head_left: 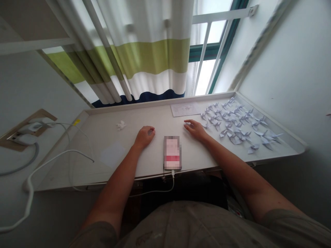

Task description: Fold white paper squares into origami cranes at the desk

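Resting on the white desk (155, 151), my left hand (145, 136) is loosely curled, and nothing shows in its fingers. My right hand (195, 129) lies on the desk with its thumb and fingers apart, holding nothing. Between my forearms is a phone (172, 153) with a white cable (173, 177) plugged into its lower end; its screen is blurred out. To the right of my right hand stand many folded white paper cranes (238, 119), the nearest close to my wrist. Beyond my right hand lies a flat printed sheet (184, 109).
A small heap of white scraps (120, 125) and a pale square of paper (113, 154) lie on the left. Cables run from a wall socket (23, 134) over the desk's left end. A raised rim (160, 99) borders the back, below a striped curtain (155, 55).
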The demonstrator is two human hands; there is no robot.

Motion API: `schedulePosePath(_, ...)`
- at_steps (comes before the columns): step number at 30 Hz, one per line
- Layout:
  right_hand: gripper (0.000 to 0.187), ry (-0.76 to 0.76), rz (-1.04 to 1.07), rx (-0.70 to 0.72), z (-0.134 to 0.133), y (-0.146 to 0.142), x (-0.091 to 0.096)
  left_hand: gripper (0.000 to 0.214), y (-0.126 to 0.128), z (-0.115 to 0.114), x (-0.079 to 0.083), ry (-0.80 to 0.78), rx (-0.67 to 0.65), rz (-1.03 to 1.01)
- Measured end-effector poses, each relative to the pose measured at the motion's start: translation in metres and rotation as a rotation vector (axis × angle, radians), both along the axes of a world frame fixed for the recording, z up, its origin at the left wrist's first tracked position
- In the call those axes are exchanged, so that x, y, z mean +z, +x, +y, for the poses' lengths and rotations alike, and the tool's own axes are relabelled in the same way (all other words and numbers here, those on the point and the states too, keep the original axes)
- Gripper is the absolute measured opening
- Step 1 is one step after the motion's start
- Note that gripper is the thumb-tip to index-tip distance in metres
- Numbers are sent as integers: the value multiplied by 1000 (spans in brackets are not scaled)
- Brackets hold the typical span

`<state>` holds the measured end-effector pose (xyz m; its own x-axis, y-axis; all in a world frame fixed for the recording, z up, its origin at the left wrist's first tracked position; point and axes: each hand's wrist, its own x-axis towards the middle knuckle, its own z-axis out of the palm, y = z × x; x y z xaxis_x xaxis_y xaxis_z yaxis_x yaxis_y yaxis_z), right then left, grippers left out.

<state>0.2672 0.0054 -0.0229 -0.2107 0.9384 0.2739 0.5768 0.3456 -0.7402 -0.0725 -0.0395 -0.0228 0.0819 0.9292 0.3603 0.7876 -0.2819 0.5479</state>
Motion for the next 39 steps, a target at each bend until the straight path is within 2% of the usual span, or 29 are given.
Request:
schedulePosePath(5, 37, -30, 24, -29, 3, 1, -2, 22, -2, 1, -1, -4, 6, 18)
schedulePosePath(11, 32, 6, 80, -71, 6, 2, -6, 25, -4, 0, -3, -6, -5, 32)
schedulePosePath(17, 32, 20, 30, -88, 1, 3, -3, 27, -4, -14, -5, -28, -45, 80)
schedulePosePath(21, 36, 30, -50, -90, -13, 3, -1, 38, -2, -28, -5, -64, -18, 128)
schedulePosePath(26, 45, 68, -211, -80, -46, 7, -1, 55, 5, -47, 2, -118, 70, 221)
schedulePosePath(32, 57, -11, -428, -72, -87, 22, -4, 67, 15, -83, 8, -258, 100, 343)
schedulePosePath(35, 63, -42, -490, -52, -92, 26, -1, 68, 19, -91, 12, -289, 119, 389)
schedulePosePath(39, 66, -50, -533, -39, -85, 24, 1, 68, 20, -90, 15, -297, 140, 426)
